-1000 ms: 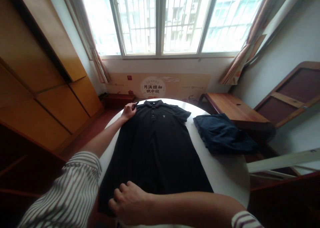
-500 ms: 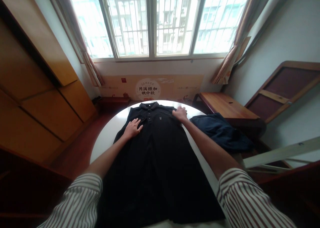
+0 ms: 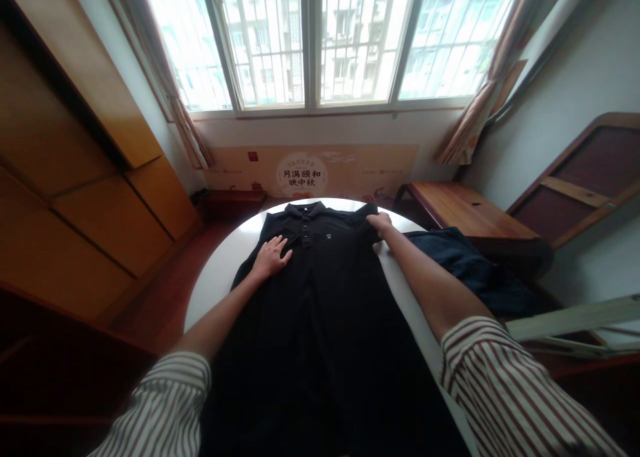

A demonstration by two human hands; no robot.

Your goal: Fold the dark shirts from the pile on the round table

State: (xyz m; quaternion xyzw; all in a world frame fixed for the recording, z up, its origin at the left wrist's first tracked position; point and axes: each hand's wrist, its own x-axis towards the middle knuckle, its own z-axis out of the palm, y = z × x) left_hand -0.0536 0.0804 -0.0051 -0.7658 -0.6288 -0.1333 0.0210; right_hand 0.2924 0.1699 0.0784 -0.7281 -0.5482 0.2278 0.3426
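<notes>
A black polo shirt lies flat, front up, on a round white table, collar toward the window. My left hand rests flat on the shirt's left chest, fingers spread. My right hand is at the shirt's right shoulder, fingers curled and pinching the sleeve fabric there. Both my arms wear striped sleeves.
A folded dark blue garment lies at the table's right edge. A wooden bench stands behind it, wooden cabinets line the left wall, and a printed cardboard panel leans under the window.
My right hand went from the shirt's hem to its right shoulder and now grips the sleeve. My left hand left the collar area and lies flat on the chest.
</notes>
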